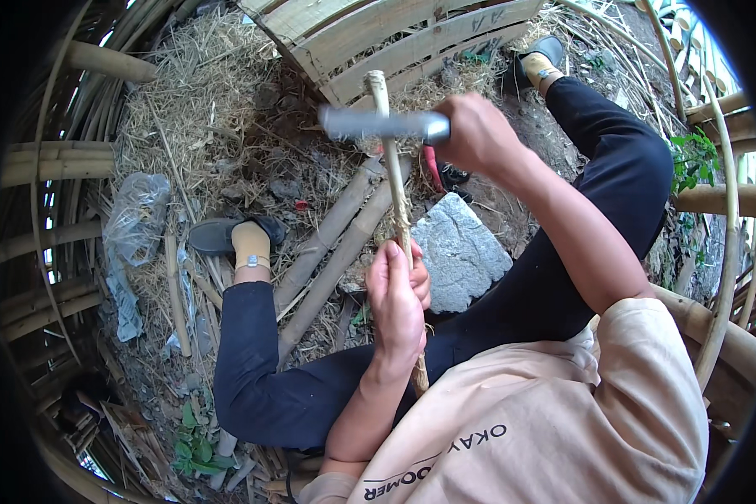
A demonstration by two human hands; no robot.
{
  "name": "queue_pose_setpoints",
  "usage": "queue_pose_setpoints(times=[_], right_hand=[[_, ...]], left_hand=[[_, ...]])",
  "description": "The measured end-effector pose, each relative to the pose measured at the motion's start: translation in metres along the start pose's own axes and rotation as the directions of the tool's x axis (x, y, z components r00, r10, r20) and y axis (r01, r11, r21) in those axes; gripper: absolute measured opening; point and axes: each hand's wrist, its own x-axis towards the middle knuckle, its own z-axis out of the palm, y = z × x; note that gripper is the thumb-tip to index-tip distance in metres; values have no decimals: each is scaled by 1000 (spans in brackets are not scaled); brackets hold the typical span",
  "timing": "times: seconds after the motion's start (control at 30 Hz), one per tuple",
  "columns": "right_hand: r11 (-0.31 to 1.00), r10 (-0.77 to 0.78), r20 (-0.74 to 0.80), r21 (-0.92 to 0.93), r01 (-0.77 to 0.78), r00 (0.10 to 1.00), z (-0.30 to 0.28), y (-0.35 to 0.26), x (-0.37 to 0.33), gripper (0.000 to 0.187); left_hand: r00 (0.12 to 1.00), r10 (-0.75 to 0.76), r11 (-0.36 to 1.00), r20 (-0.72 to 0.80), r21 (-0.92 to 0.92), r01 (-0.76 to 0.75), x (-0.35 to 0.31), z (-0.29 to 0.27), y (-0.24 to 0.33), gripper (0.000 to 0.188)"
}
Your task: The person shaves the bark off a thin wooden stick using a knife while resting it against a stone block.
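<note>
My left hand [397, 294] is wrapped round the lower part of a long, pale wooden stick [392, 172]. The stick slants up and away from me, its cut end farthest off, and its near end reaches my lap. Shavings or rough bark show on it just above my fingers. My right hand [479, 134] grips a knife [370, 124] whose broad grey blade is smeared by motion. That blade lies across the stick's upper part; whether it touches the wood I cannot tell. The knife's handle is hidden in my fist.
A large grey stone [462, 252] sits between my legs, with a red-and-black object [433, 168] beyond it. Bamboo poles [336, 239] lie on the straw-strewn ground. A wooden crate [378, 46] stands at the far side. Clear plastic [137, 210] lies at left; bamboo walls enclose both sides.
</note>
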Motion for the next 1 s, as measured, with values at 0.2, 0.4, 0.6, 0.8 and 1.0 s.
queue_pose_setpoints(times=[0.2,0.4,0.6,0.8,1.0], right_hand=[[998,-53,-173,-30,48,984,-10,25,28,24],[999,-38,-135,11,40,990,-19,1,10,18],[994,-106,27,19,106,994,-14,-7,-5,20],[986,-154,186,87,140,970,-16,-26,-11,33],[995,-94,209,-10,98,973,-4,-26,-16,17]], left_hand=[[997,24,999,75,28,-26,-5,5,2,34],[998,-31,999,54,-34,32,5,-4,10,42],[998,-47,994,50,-93,52,15,-17,12,39],[998,-43,991,36,-127,47,19,-23,16,39],[999,-45,995,-14,-94,43,22,-23,13,38]])
